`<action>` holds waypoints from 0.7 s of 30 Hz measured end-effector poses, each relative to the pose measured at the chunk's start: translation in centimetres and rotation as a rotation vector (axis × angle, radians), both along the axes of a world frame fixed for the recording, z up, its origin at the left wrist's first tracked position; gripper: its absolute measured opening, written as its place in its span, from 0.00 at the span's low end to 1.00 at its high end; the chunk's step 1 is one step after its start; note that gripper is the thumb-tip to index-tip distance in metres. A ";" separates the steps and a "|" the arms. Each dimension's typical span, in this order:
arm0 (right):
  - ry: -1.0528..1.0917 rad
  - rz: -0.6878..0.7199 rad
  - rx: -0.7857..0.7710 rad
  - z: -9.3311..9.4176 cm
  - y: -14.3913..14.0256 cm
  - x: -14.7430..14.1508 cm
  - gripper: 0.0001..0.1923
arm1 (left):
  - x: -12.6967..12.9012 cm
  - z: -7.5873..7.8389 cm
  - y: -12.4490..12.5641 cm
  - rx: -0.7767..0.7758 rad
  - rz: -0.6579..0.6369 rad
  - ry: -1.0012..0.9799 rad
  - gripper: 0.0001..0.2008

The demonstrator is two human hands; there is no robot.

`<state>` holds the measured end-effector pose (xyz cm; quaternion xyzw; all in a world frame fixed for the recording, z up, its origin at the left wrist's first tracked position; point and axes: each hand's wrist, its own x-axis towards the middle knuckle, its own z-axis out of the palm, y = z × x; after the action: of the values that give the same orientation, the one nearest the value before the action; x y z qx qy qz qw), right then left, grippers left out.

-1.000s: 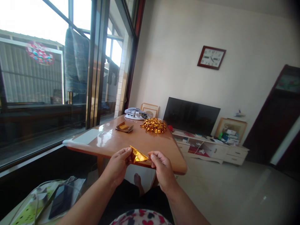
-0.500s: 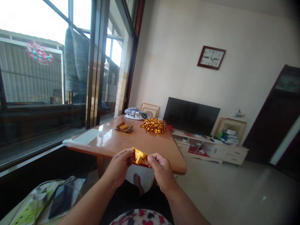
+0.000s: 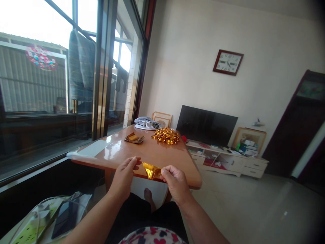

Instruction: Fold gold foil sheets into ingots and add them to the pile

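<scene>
My right hand (image 3: pixel 175 181) pinches the right end of a shiny folded piece of gold foil paper (image 3: pixel 151 171) between thumb and fingers. The foil is wide along its top edge and narrows below, in front of the table's near edge. Just left of it, my left hand (image 3: pixel 126 174) is apart from the foil, its fingers bent and thumb against the forefinger, with nothing visible in them. Farther up the wooden table (image 3: pixel 157 157) lie a heap of folded gold foil pieces (image 3: pixel 167 136) and a flat stack of gold and brown paper sheets (image 3: pixel 134 138).
Folded cloth (image 3: pixel 146 123) lies at the table's far end. Beyond stand a television (image 3: pixel 207 127) and a low white cabinet (image 3: pixel 235 165). At lower left, a phone-like dark slab (image 3: pixel 65 218) lies among cables and bags. Windows (image 3: pixel 48 84) run along the left.
My left hand has let go of the foil's left end and moved slightly left and up. My right hand keeps its hold, and the foil looks flatter.
</scene>
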<state>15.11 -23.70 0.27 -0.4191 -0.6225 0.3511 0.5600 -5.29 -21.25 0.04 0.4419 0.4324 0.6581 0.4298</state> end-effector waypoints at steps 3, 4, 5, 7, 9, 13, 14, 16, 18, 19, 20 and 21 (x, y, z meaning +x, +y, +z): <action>-0.148 -0.021 0.043 0.3 -0.2 0.0 0.12 | 0.0 1.3 -0.9 0.169 0.093 0.230 0.21; -0.206 -0.033 0.070 0.5 -0.3 0.0 0.12 | 0.2 1.7 -1.2 0.210 0.046 0.292 0.21; -0.262 -0.045 0.106 0.7 -0.5 -0.1 0.11 | 0.5 2.0 -1.5 0.244 -0.032 0.352 0.19; -0.363 -0.065 0.191 1.1 -0.8 -0.2 0.10 | 1.0 2.4 -2.1 0.289 -0.203 0.484 0.17; -0.439 -0.083 0.273 1.5 -1.1 -0.3 0.09 | 1.6 2.6 -2.6 0.340 -0.278 0.612 0.13; -0.496 -0.121 0.361 2.0 -1.4 -0.2 0.07 | 2.1 2.7 -2.8 0.328 -0.278 0.669 0.09; -0.479 -0.139 0.376 2.1 -1.4 -0.2 0.05 | 2.1 2.7 -2.8 0.295 -0.286 0.631 0.09; -0.413 -0.201 0.415 2.1 -1.4 -0.1 0.05 | 2.2 2.4 -2.6 0.220 -0.302 0.511 0.10; -0.348 -0.281 0.464 2.0 -1.4 -0.1 0.11 | 2.3 2.2 -2.4 0.162 -0.313 0.363 0.13; -0.331 -0.312 0.491 2.0 -1.5 -0.1 0.12 | 2.3 2.1 -2.4 0.143 -0.318 0.294 0.14; -0.325 -0.332 0.518 2.0 -1.6 -0.2 0.11 | 2.4 2.0 -2.4 0.129 -0.322 0.234 0.15; -0.332 -0.340 0.548 2.0 -1.7 -0.3 0.09 | 2.6 2.1 -2.5 0.121 -0.328 0.185 0.15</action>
<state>14.76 -25.43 2.29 -0.4022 -0.6976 0.0003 0.5930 -2.74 -23.80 2.09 0.5900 0.3520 0.5605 0.4625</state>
